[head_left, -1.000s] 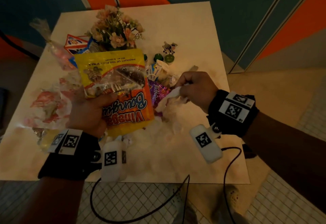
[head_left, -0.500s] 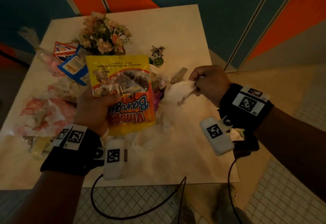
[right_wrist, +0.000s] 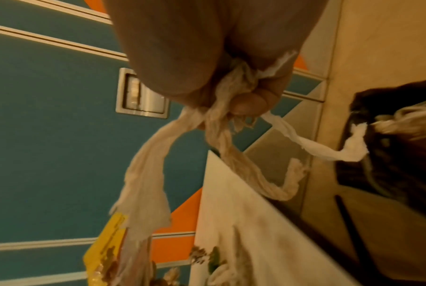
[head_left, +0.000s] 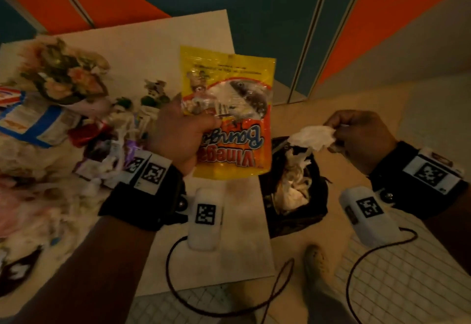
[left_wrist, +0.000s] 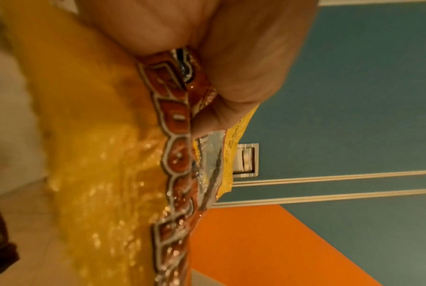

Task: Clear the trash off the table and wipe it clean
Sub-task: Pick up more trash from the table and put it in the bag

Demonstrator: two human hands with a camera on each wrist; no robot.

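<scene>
Trash-clearing is being performed: crumpled tissue (head_left: 313, 137) is being pinched by right hand (head_left: 362, 140) fingers above the black bin bag (head_left: 298, 211); release is required next. Yellow snack bag (head_left: 229, 109) is being gripped by left hand (head_left: 178, 132).

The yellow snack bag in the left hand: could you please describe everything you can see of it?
The yellow snack bag is glossy, crinkled plastic, yellow above and orange below, with a clear window showing crumpled white bits and dark contents. Its red and blue lettering reads upside down in the head view. The left hand holds it upright in the air by one side edge, thumb across the front, above the table's right edge, beside the black trash bag. Nothing else touches it.
</scene>
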